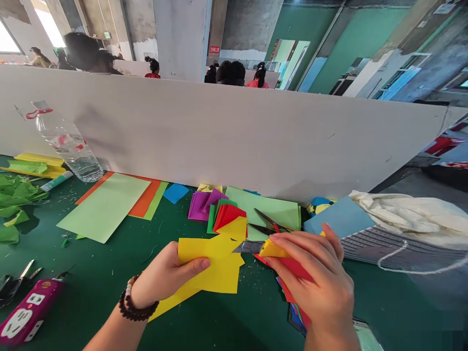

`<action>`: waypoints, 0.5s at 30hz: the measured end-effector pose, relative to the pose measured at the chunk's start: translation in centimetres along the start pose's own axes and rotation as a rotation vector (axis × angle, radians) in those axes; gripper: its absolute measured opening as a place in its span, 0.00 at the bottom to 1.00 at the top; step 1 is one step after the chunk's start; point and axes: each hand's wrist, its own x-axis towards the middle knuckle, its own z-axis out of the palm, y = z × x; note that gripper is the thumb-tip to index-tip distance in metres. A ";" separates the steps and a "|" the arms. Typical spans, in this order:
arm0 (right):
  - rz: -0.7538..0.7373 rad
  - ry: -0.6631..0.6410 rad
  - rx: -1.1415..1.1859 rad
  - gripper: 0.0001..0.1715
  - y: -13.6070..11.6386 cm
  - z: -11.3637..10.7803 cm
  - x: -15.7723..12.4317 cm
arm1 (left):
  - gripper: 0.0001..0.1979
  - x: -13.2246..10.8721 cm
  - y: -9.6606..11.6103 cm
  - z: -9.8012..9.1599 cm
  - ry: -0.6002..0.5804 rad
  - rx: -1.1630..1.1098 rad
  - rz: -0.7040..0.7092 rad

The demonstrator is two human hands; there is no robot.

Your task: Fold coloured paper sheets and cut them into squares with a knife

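Left hand (pixel 166 275) spread nearly flat, fingers together, pressing down on a cut sheet of yellow paper (pixel 215 263) near the middle of the green table top (pixel 87 258), with no grip on it. Around that wrist, a dark beaded bracelet (pixel 133 300). Right hand (pixel 310 273) curled shut around a utility knife (pixel 272 248), grey blade pointing left, tip right at the edge of the yellow paper (yellow handle mostly buried in the fingers). Under that hand, red paper (pixel 292 268). Just beyond the yellow paper, a fan of red and green paper (pixel 228 217), purple sheets (pixel 201 204) to its left, and scissors (pixel 270 222) lying on a pale green sheet (pixel 263 209). Farther left, green paper scraps (pixel 14 200) and a plastic water bottle (pixel 68 144) against a white partition (pixel 219 131). Near left, a magenta power strip (pixel 31 309). Far right, a pale blue card (pixel 338 217) beside a cream cloth sack (pixel 405 217).
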 end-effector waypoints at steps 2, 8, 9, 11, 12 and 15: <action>-0.004 0.013 -0.003 0.16 0.0 -0.1 0.0 | 0.22 -0.1 0.1 0.0 -0.010 0.022 0.005; -0.038 0.011 -0.016 0.15 0.1 -0.5 0.1 | 0.22 -0.3 0.4 0.1 0.011 0.094 -0.035; -0.044 0.011 -0.015 0.15 0.2 -0.5 0.2 | 0.22 -0.3 0.5 0.2 0.021 0.104 -0.043; -0.044 0.012 -0.015 0.14 0.4 -0.6 0.2 | 0.21 -0.3 0.6 0.2 0.039 0.121 -0.059; -0.039 0.010 -0.017 0.14 0.5 -0.7 0.2 | 0.21 -0.3 0.6 0.3 0.047 0.127 -0.066; -0.023 0.010 -0.034 0.14 0.8 -1.0 0.0 | 0.20 -0.3 0.7 0.1 0.069 0.125 -0.083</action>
